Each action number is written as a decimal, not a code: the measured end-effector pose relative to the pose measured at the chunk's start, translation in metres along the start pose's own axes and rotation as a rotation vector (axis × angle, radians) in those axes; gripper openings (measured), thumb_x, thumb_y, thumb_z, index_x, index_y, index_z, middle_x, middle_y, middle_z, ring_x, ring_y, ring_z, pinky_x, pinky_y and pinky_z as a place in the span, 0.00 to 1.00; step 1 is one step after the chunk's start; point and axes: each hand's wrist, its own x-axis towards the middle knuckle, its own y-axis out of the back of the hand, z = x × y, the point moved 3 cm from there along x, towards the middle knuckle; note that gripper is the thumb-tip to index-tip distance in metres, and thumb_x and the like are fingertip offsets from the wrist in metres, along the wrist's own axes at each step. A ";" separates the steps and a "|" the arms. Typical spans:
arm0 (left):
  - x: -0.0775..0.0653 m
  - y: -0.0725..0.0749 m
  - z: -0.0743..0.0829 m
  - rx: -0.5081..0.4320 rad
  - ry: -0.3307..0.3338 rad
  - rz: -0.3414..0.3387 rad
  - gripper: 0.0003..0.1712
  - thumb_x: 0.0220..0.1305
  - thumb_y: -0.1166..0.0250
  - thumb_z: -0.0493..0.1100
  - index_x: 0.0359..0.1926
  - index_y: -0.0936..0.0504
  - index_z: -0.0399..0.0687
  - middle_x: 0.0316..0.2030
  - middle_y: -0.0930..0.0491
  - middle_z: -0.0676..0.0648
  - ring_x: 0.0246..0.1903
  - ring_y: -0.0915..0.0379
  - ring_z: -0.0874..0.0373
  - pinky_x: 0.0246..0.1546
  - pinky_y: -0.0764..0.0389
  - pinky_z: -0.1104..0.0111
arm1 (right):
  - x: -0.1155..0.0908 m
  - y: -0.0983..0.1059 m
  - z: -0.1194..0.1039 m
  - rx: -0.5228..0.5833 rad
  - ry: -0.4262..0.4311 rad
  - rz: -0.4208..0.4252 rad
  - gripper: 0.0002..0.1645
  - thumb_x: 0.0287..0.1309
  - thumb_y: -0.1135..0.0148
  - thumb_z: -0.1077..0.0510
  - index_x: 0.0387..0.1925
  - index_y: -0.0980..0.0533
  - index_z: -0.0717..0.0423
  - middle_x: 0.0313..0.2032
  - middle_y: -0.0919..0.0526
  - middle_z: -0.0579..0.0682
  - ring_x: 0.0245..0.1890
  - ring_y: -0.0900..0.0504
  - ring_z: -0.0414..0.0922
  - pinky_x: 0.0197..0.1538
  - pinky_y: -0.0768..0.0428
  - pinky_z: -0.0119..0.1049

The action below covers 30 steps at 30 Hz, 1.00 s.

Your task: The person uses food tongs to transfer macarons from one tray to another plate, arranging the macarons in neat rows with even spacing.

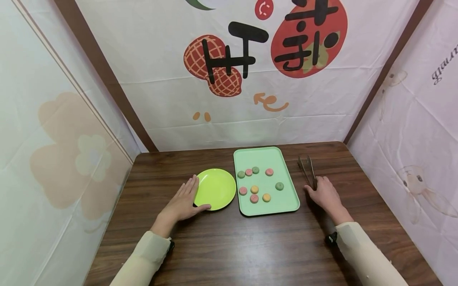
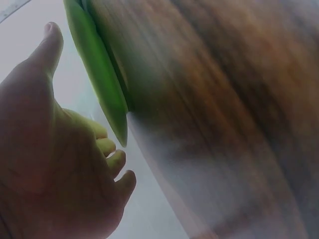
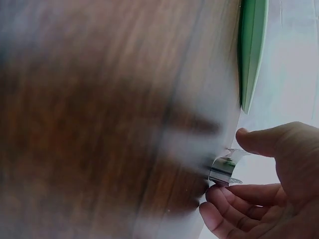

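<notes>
A lime-green plate (image 1: 216, 190) lies on the table, and my left hand (image 1: 182, 200) is at its left side. The fingers stretch along the rim while the thumb reaches to the near edge. In the left wrist view that hand (image 2: 55, 144) is spread beside the plate's edge (image 2: 99, 69). Metal tongs (image 1: 306, 171) lie right of the tray, arms pointing away and apart. My right hand (image 1: 326, 194) is at their near end. In the right wrist view the tongs' shiny end (image 3: 223, 170) sits between the raised thumb and the loosely bent fingers (image 3: 224, 201).
A mint-green tray (image 1: 257, 208) stands between plate and tongs, with several small round sweets in pink, yellow (image 1: 266, 197) and green (image 1: 279, 186) on it. The dark wooden table (image 1: 247, 250) meets a printed cloth wall (image 1: 171, 131) at the back; cloth also hangs at both sides.
</notes>
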 end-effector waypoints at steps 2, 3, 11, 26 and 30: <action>0.001 0.000 0.000 0.006 0.004 -0.004 0.70 0.70 0.39 0.77 0.85 0.59 0.30 0.85 0.61 0.32 0.85 0.62 0.38 0.84 0.54 0.45 | 0.000 0.000 0.000 0.002 0.004 0.007 0.42 0.76 0.36 0.49 0.69 0.34 0.83 0.59 0.27 0.80 0.59 0.24 0.76 0.61 0.23 0.71; 0.001 0.000 0.000 0.003 0.002 -0.002 0.70 0.70 0.39 0.77 0.85 0.58 0.29 0.85 0.60 0.32 0.85 0.61 0.38 0.84 0.54 0.44 | 0.001 0.000 0.000 0.002 0.006 0.010 0.41 0.76 0.35 0.49 0.69 0.33 0.83 0.58 0.26 0.80 0.59 0.24 0.75 0.61 0.23 0.70; 0.002 -0.001 0.002 -0.016 0.002 -0.028 0.71 0.70 0.37 0.77 0.84 0.59 0.29 0.85 0.61 0.30 0.84 0.61 0.37 0.83 0.52 0.43 | 0.002 0.000 0.000 0.006 0.023 0.009 0.37 0.76 0.36 0.54 0.66 0.31 0.83 0.58 0.25 0.81 0.59 0.24 0.76 0.61 0.22 0.70; 0.001 -0.001 0.004 -0.003 0.008 -0.037 0.70 0.70 0.36 0.75 0.84 0.59 0.28 0.85 0.61 0.30 0.85 0.62 0.37 0.84 0.53 0.43 | 0.004 -0.002 0.005 0.024 0.025 0.034 0.33 0.73 0.37 0.58 0.64 0.30 0.85 0.54 0.25 0.82 0.56 0.23 0.76 0.58 0.22 0.70; 0.001 -0.001 0.003 -0.007 0.011 -0.036 0.70 0.70 0.37 0.75 0.84 0.59 0.28 0.85 0.61 0.30 0.85 0.62 0.37 0.84 0.54 0.43 | 0.005 -0.002 0.004 0.030 0.012 0.035 0.32 0.72 0.38 0.58 0.63 0.29 0.84 0.54 0.24 0.81 0.55 0.22 0.76 0.57 0.21 0.70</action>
